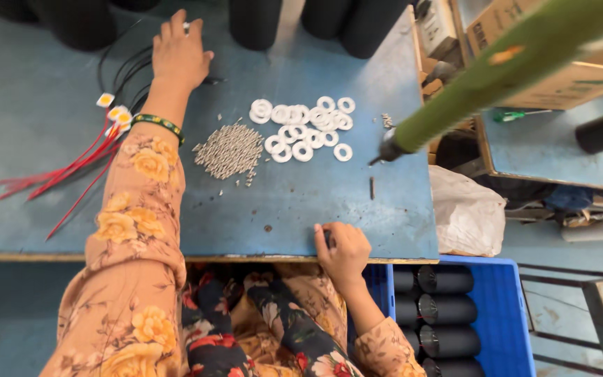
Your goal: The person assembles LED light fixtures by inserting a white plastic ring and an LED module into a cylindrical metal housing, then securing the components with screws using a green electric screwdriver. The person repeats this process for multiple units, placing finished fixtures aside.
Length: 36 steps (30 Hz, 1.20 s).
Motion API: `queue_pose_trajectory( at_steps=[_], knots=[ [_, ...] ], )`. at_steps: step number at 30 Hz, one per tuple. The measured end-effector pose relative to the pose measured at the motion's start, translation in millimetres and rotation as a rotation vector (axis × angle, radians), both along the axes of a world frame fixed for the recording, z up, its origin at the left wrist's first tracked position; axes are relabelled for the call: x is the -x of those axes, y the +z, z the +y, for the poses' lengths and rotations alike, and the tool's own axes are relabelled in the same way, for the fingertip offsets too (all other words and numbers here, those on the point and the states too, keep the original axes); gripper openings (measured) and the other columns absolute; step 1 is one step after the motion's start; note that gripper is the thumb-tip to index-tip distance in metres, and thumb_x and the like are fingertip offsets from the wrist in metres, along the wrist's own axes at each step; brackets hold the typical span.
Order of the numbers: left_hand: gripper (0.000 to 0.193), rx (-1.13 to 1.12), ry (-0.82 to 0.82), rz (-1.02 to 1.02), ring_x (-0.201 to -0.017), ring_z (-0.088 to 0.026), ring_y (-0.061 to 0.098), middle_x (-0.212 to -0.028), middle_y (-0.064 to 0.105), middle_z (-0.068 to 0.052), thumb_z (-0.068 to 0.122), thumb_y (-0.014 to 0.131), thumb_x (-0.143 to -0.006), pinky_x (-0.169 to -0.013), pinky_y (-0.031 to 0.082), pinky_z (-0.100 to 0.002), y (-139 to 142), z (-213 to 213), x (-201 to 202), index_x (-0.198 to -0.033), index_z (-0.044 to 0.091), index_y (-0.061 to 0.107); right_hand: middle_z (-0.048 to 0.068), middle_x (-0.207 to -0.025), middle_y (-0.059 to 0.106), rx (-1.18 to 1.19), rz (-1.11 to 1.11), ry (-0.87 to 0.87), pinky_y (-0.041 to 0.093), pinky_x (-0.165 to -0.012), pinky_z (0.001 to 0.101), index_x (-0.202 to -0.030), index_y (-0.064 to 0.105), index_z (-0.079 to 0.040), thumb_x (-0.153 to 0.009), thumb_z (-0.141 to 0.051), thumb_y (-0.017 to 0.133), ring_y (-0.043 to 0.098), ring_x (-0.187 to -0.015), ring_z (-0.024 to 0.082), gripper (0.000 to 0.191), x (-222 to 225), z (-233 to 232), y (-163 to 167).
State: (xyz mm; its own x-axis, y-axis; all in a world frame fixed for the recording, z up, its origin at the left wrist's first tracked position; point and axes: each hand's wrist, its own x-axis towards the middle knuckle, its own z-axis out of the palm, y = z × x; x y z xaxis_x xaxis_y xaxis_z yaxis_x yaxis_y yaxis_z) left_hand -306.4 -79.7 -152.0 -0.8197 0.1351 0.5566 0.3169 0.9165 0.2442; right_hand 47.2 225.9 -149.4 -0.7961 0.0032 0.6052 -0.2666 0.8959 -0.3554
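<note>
Blue worktable [301, 202] fills most of the view, a blue crate [497, 314] of black cylinders sits beside it. Left hand [179, 56] lies flat, fingers spread, over black cables [123, 73] at the far edge. Right hand [343, 251] is curled at the near edge, pinching something too small to make out.

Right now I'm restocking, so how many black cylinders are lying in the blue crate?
4 show in the blue crate, stacked from far to near: first, second, third, fourth, cut by the frame edge. More may be hidden.
</note>
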Motion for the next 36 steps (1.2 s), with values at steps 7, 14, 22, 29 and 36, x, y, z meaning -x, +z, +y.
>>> queue_pose_trajectory(
  at_steps=[7,14,22,29,36],
  knots=[
    [0.03,0.299,0.125,-0.19,-0.124,-0.039,0.053,-0.134,0.058,-0.018,0.018,0.071,-0.093,-0.099,0.048,-0.05,-7,15,22,-0.122,0.013,0.068,0.0,-0.055,0.044,-0.01,-0.003,0.021,0.038,-0.054,0.0367,-0.076,0.065,-0.013,-0.087,-0.019,0.078,0.048,-0.052,0.021,0.018,4,2,4],
    [0.012,0.319,0.207,0.088,-0.097,-0.034,0.069,-0.107,0.069,-0.014,0.016,0.065,-0.1,-0.064,0.056,-0.048,1,15,39,-0.108,0.008,0.071,-0.001,-0.055,0.045,-0.015,-0.015,0.037,0.037,-0.053,0.0368,-0.076,0.065,-0.013,-0.086,-0.018,0.077,0.048,-0.052,0.02,0.016,8,5,6],
    [0.045,-0.864,-0.117,-0.553,-0.053,-0.016,0.066,-0.077,0.068,-0.013,0.015,0.074,-0.097,-0.044,0.053,-0.033,-4,40,58,-0.134,-0.002,0.054,0.0,-0.057,0.047,-0.03,-0.017,0.051,0.036,-0.054,0.0365,-0.075,0.064,-0.013,-0.085,-0.018,0.077,0.048,-0.053,0.021,0.017,11,8,8],
    [0.069,-0.916,-0.116,-0.558,-0.053,-0.017,0.068,-0.078,0.071,-0.011,0.017,0.079,-0.091,-0.046,0.056,-0.033,-5,99,72,-0.145,0.005,0.037,-0.001,-0.057,0.047,-0.042,-0.019,0.037,0.036,-0.053,0.0356,-0.074,0.064,-0.013,-0.084,-0.018,0.077,0.047,-0.052,0.02,0.017,17,7,7],
    [0.064,-0.794,-0.229,-0.579,-0.053,-0.018,0.073,-0.079,0.074,-0.011,0.021,0.076,-0.097,-0.056,0.055,-0.029,-20,167,63,-0.142,0.0,0.035,-0.001,-0.055,0.045,-0.054,-0.044,0.03,0.035,-0.052,0.035,-0.073,0.065,-0.013,-0.083,-0.017,0.077,0.044,-0.05,0.019,0.017,21,7,4]
  ],
)
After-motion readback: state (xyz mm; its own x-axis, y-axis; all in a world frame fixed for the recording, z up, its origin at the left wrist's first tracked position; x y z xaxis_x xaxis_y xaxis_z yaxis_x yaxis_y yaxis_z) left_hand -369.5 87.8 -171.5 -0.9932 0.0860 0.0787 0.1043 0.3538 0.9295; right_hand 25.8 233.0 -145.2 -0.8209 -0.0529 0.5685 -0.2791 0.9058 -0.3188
